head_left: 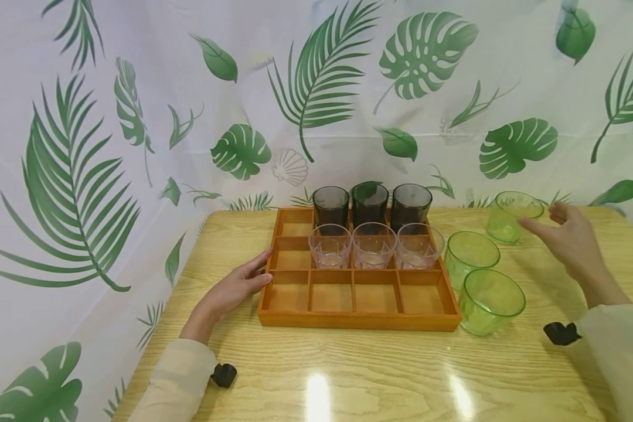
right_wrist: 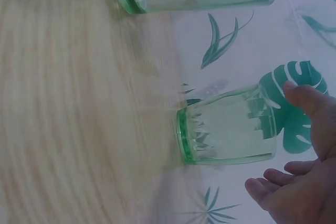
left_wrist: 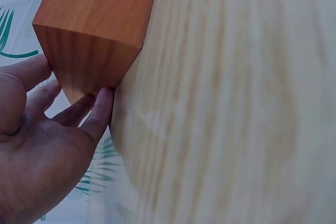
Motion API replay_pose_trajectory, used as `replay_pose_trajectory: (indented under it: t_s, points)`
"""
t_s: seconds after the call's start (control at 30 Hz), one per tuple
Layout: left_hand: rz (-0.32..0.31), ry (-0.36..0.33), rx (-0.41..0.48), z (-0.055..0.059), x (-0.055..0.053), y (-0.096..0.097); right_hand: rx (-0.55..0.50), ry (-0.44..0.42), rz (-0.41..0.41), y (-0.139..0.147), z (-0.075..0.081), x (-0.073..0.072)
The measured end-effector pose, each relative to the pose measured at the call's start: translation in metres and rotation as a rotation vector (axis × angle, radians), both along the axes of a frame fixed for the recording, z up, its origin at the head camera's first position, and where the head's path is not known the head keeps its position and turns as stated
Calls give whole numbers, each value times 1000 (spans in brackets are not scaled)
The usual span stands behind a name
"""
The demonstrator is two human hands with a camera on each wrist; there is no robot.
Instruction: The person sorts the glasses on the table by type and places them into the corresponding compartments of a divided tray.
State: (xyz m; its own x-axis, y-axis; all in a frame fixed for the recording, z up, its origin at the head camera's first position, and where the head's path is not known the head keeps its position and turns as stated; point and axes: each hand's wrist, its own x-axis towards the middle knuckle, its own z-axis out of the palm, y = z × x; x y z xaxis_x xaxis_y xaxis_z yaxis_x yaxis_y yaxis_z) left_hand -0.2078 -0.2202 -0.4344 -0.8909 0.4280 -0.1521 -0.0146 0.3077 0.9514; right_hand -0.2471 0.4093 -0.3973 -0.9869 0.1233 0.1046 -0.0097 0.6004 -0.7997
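Note:
My left hand (head_left: 233,291) rests its fingertips against the left side of a wooden compartment tray (head_left: 358,320). In the left wrist view, its fingers (left_wrist: 97,116) lie relaxed along the tray's end wall. Over at the far right, my right hand (head_left: 577,243) is beside a light-green glass (head_left: 513,227), thumb and fingers spread apart near its rim. The right wrist view shows a gap between that upright glass (right_wrist: 231,127) and the hand. Two more green glasses stand by the tray's right side, one farther back (head_left: 470,258) and one in front (head_left: 490,308).
Three dark grey glasses (head_left: 370,205) stand in the tray's back row. Three clear glasses (head_left: 373,249) occupy the middle row, right of its leftmost compartment. Thin dividers split the tray. Behind the wooden table (head_left: 295,375) hangs a leaf-print cloth (head_left: 169,176), close to its back edge.

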Motion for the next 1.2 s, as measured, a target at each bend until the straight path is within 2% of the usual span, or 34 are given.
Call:
replay_pose_trajectory:
  t_s: [0.3,0.5,0.9,1.2]
  points:
    - [-3,-1,4,0,-1,-1,-60,9,36,-4,-8,-26]
    - [-1,-1,-2,0,-1,0,-104,12,41,-10,-13,-36]
    - [-3,11,-14,0,-1,-1,-113,10,33,-14,-19,-44]
    - [-8,9,-10,1,0,-1,-137,14,31,-14,-19,-40]
